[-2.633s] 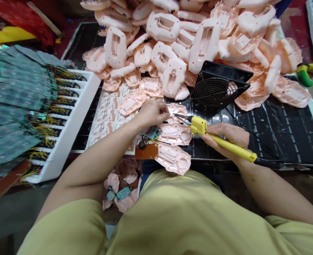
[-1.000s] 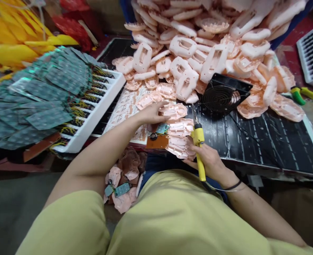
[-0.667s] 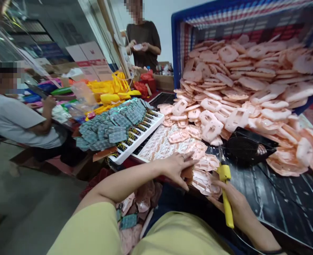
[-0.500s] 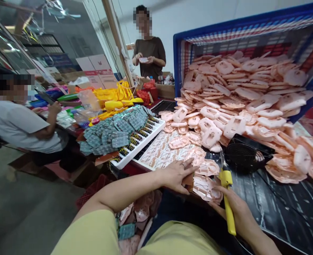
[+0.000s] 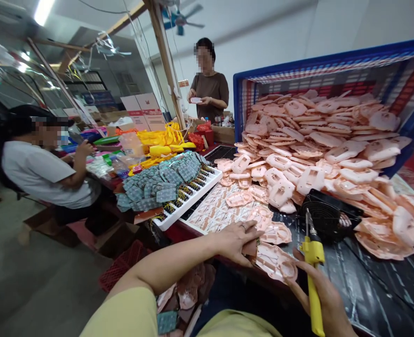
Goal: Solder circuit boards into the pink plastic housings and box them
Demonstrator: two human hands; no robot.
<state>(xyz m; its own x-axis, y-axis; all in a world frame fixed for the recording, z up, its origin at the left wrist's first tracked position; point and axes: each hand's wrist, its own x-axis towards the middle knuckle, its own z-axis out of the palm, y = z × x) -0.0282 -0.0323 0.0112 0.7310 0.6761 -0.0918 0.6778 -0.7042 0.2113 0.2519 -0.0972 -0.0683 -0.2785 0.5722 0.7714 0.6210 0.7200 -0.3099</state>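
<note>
At the table's near edge lies a pink plastic shell [image 5: 275, 261] with thin wires inside. My left hand [image 5: 233, 241] rests at its left end, fingers bent over a small brown piece [image 5: 250, 249]; whether it grips that piece is unclear. My right hand [image 5: 319, 281] holds a yellow soldering tool [image 5: 314, 262], its metal tip pointing up and away, while the fingertips touch the shell's right end. Just beyond, another pink shell [image 5: 277, 232] lies open side up. A white foam tray [image 5: 189, 199] with small wired parts stands farther left, beside a heap of green circuit boards [image 5: 157, 180].
A blue-rimmed crate [image 5: 240, 112] on its side spills pink shells [image 5: 308, 135] over the table. A black fan [image 5: 328, 210] stands right of my hands. One person [image 5: 210, 91] stands beyond the table; another [image 5: 41, 171] sits at left.
The camera view has tilted up and shifted left, so the scene sits lower and farther right. The yellow tool has moved slightly away from the shell in my right hand.
</note>
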